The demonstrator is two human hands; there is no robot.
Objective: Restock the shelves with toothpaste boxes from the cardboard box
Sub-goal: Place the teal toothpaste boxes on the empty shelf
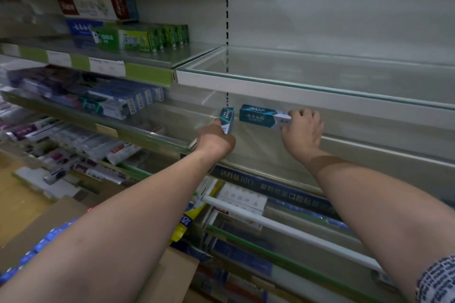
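Head view: two teal toothpaste boxes are held up at the second glass shelf (369,145), just under the white front rail of the bare shelf (320,74) above. The left hand (216,141) is curled round the left box (227,119), which is seen end-on, pointing into the shelf. The right hand (304,128) pinches the right box (264,117) by its white end, long side facing out. The boxes are near each other, not touching, close to the shelf's left end by the slotted upright (227,32).

Whether either box is already resting on the glass cannot be told.

Suggested handling, as a judgement:
- One orientation should be picked to match the stocked bay on the left (123,101), where box ends face the aisle.
- Boxes should be set down flat, then slid back; the glass should not be knocked.
- Filling should start from the left end, rows kept tight.

The cardboard box (61,219) sits at lower left, with blue packs showing inside.
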